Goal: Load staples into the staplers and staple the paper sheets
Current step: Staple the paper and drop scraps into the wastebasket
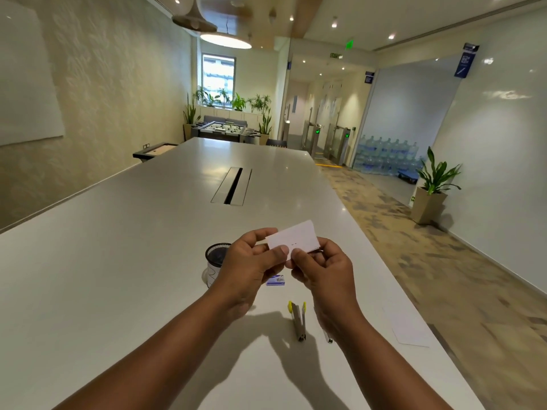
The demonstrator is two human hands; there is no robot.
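A small folded white paper (296, 236) with two staples in its lower edge is held above the table between both hands. My left hand (248, 266) pinches its left edge and my right hand (321, 270) pinches its lower right corner. Below the hands, a yellow-tipped stapler (298, 320) lies opened flat on the white table (118, 261). A small blue staple box (276, 281) rests on the table under the hands. Part of a second stapler (328, 337) shows beside my right forearm.
A black mesh cup (214, 257) stands to the left of my left hand. White paper sheets (407, 327) lie near the table's right edge. A cable slot (233, 186) is cut into the table farther off. The table edge runs diagonally on the right.
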